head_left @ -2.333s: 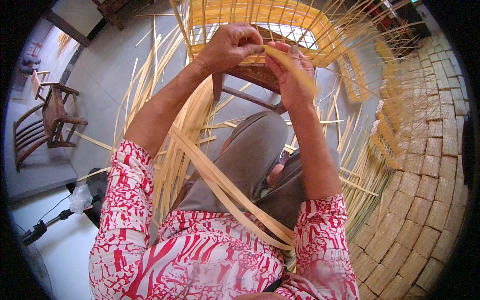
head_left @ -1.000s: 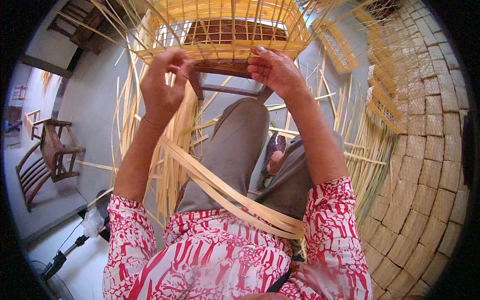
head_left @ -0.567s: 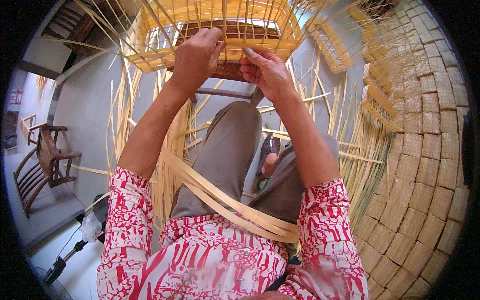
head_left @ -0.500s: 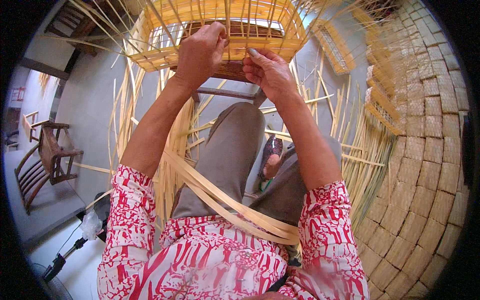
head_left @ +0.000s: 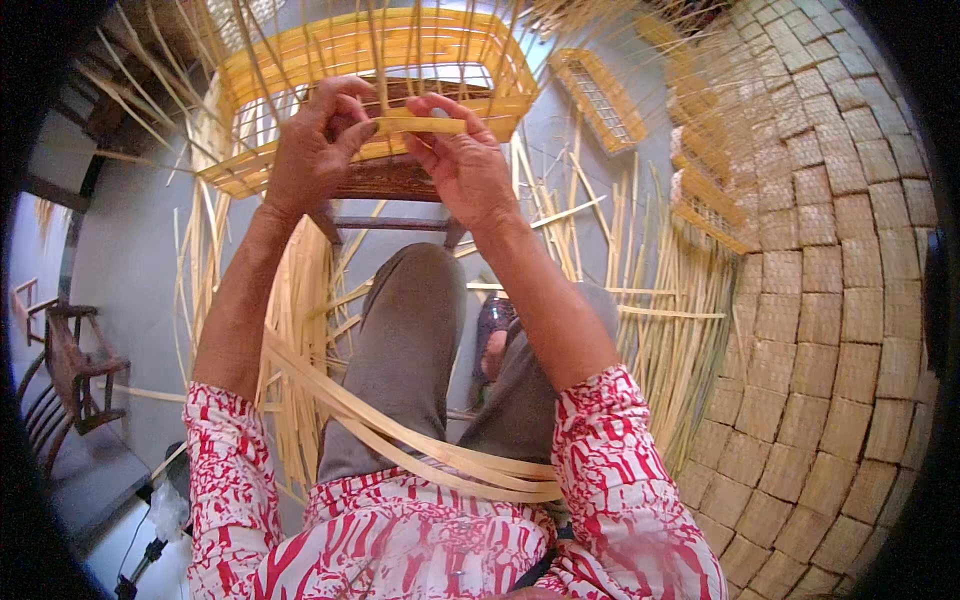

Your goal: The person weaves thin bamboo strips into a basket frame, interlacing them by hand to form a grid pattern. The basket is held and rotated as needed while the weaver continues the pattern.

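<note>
Left of centre at the frame's top, against our yellow basket [head_left: 512,80], we seem mid-weave, left hand [head_left: 315,145] pinching a yellow strip [head_left: 425,125], right hand [head_left: 465,170] curled at its other end, grip unclear, the next move likely calling for careful threading.

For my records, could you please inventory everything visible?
Large basket: one, yellow, top
Short strip: one, yellow, upper centre
Stool: one, brown, under basket
Long strips: several, pale, lower centre
Loose strips: many, pale, floor
Other baskets: several, yellow, upper right
Woven rectangles: many, tan, right
Chairs: several, brown, left
Crumpled plastic: one, clear, lower left
Shoe: one, dark, centre
Shirt: one, red-white, bottom
Trousers: one, grey, centre
Left hand: one, strip's left
Right hand: one, strip's right
</note>
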The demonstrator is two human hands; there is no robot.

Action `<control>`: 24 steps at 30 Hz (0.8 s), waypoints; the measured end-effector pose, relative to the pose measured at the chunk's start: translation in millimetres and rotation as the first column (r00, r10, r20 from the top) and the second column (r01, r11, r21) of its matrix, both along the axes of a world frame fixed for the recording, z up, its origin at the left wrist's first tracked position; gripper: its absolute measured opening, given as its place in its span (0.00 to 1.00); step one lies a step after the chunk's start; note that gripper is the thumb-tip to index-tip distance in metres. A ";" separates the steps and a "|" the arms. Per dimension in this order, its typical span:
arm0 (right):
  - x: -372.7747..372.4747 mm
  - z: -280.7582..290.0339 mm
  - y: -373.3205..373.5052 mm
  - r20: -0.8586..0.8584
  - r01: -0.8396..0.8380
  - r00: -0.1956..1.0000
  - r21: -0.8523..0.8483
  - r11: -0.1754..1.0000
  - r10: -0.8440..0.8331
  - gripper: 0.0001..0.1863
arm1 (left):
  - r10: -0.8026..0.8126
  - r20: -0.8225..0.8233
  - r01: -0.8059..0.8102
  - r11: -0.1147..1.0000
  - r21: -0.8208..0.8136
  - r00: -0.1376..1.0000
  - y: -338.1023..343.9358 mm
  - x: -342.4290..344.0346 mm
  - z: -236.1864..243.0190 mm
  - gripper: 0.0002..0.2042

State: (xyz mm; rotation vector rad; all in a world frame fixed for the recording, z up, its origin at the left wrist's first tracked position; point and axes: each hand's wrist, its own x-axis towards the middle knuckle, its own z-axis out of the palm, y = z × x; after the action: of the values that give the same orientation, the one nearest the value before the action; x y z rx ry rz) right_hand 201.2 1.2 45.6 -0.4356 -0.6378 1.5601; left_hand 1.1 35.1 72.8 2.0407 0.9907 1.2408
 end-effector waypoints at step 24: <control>-21.3 26.8 -18.4 -0.136 0.157 0.966 -0.364 0.918 -0.220 0.07 | 0.070 -0.008 -0.070 0.997 -0.027 0.998 7.5 9.6 9.0 0.04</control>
State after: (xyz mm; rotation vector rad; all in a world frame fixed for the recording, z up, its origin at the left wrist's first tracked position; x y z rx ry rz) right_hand 179.9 -17.2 72.4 -0.6022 -0.1716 1.5070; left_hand 10.7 42.6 81.9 2.0063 1.0853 1.2499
